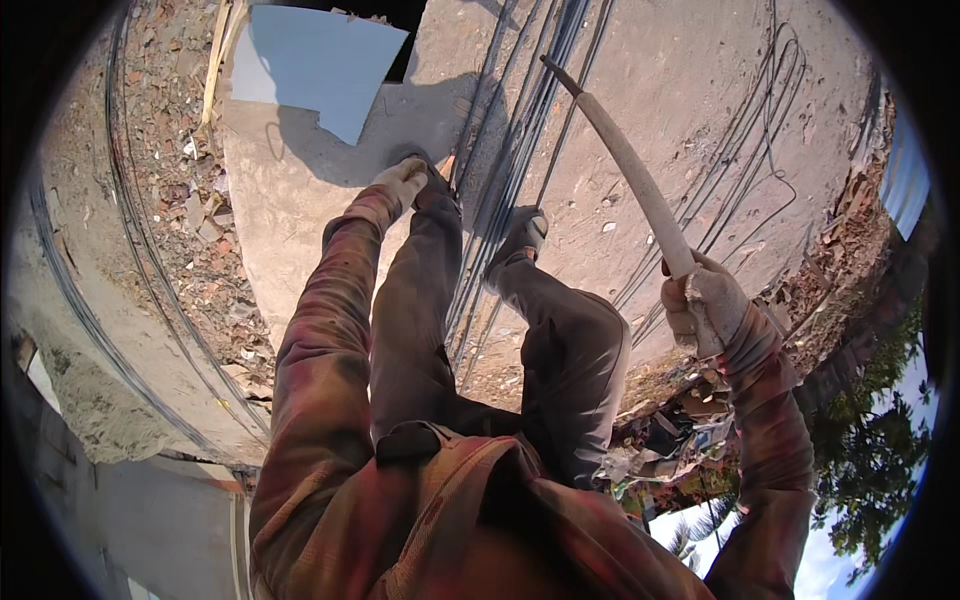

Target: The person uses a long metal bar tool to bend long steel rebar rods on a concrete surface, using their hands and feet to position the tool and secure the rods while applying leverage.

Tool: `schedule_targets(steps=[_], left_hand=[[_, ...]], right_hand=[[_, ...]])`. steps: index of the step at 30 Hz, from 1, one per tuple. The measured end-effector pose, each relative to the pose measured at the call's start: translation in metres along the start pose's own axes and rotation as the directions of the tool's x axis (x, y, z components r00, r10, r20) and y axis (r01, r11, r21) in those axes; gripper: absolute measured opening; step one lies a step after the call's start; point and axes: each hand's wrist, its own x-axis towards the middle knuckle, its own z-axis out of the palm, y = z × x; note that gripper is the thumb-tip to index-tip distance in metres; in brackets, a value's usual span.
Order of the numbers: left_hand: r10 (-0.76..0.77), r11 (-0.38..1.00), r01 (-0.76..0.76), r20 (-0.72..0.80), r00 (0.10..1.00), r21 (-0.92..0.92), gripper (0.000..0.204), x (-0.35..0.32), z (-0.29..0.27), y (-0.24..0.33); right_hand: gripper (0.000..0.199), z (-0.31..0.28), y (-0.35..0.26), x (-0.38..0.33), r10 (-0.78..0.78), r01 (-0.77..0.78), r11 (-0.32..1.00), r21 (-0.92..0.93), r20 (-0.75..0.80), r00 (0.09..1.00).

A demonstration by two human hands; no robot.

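So the biggest thing here is a rough concrete slab (690, 110), dusty and pinkish-grey in the sun. Person's in a reddish plaid shirt (330, 340) and dark trousers (410, 310), right knee bent out to the side. A strip of broken-brick rubble (205, 220) runs down the left of the slab.

Straight between the feet there's a long bundle of thin steel rods (520, 140), with looser ones spread over to the right. Up top, a plain light-blue sheet (320, 60) with an uneven edge, partly in shadow.

The curved bar (630, 170) has a thick pale sleeve and a narrow dark tip. It slants up and left over the slab, the tip above the rods. The right hand (703, 303), looks gloved, has its fingers wrapped round the lower end. The left hand (403, 180) is down by the left shoe, fingers curled; can't tell if it's gripping anything.
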Motion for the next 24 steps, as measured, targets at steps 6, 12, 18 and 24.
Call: schedule_targets(steps=[6, 12, 18, 24], left_hand=[[-0.422, 0.907, 0.414, -0.129, 0.898, -0.079, 0.036, -0.169, -0.038, -0.038], [-0.449, 0.894, 0.444, -0.083, 0.890, -0.065, 0.038, -0.209, -0.038, 0.011], [-0.311, 0.948, 0.308, -0.028, 0.950, -0.079, 0.041, -0.186, -0.034, 0.083], [-0.197, 0.938, 0.209, 0.072, 0.978, -0.275, 0.034, -0.196, 0.016, 0.132]], right_hand=[[0.023, -0.015, 0.002, 0.002, -0.106, 0.107, 0.994, -0.008, 0.068, 0.992], [0.015, 0.002, -0.001, -0.003, -0.119, 0.113, 0.975, -0.192, -0.017, 0.993], [0.017, 0.007, -0.002, -0.002, -0.146, 0.128, 0.931, -0.341, -0.027, 0.989], [0.014, 0.019, 0.019, 0.029, -0.199, 0.186, 0.943, -0.275, -0.018, 0.980]])
